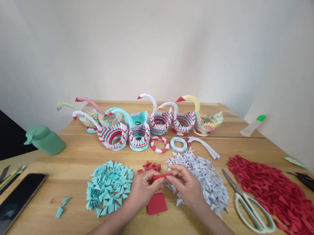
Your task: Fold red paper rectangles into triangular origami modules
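Between my two hands is a narrow strip of folded red paper, held level above the table. My left hand pinches its left end, and my right hand pinches its right end. Just below them lies a stack of flat red paper. Behind my fingers sits a small group of folded red pieces, partly hidden. A pile of teal folded triangles is left of my left hand. White folded triangles spread behind and to the right of my right hand.
Paper swans stand in rows at the back, with a red-white ring and a teal-white ring before them. Scissors and a red pile lie right. A phone and green jug are left.
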Tool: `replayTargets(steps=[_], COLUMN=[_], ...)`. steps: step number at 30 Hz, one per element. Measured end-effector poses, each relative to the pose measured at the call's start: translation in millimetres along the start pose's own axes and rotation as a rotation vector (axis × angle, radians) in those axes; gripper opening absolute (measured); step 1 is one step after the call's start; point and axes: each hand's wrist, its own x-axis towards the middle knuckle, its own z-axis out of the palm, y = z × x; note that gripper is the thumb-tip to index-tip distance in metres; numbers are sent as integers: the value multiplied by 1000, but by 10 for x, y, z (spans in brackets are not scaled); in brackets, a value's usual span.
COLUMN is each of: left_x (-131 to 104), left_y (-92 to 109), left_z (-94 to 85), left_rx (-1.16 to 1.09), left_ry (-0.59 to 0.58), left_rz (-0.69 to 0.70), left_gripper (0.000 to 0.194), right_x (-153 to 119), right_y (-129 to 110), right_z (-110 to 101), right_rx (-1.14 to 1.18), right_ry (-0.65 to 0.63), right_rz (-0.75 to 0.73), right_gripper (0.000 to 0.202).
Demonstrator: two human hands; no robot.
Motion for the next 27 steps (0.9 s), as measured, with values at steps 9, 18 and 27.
replayTargets(steps=[9,18,27], left_x=[5,23,-3], left_y=[4,-16,-14], left_z=[-20,-24,-44], left_rx=[97,-61,250], left_ry=[33,24,46], left_rz=[42,-7,125], left_gripper=[22,22,18], right_x=[15,-1,14], right_y=[-7,18,24], right_z=[-18,-32,-22], right_rx=[-59,-100,-103], right_ry=[18,50,-51], right_rz=[-23,-33,-76], right_gripper=[25,24,28])
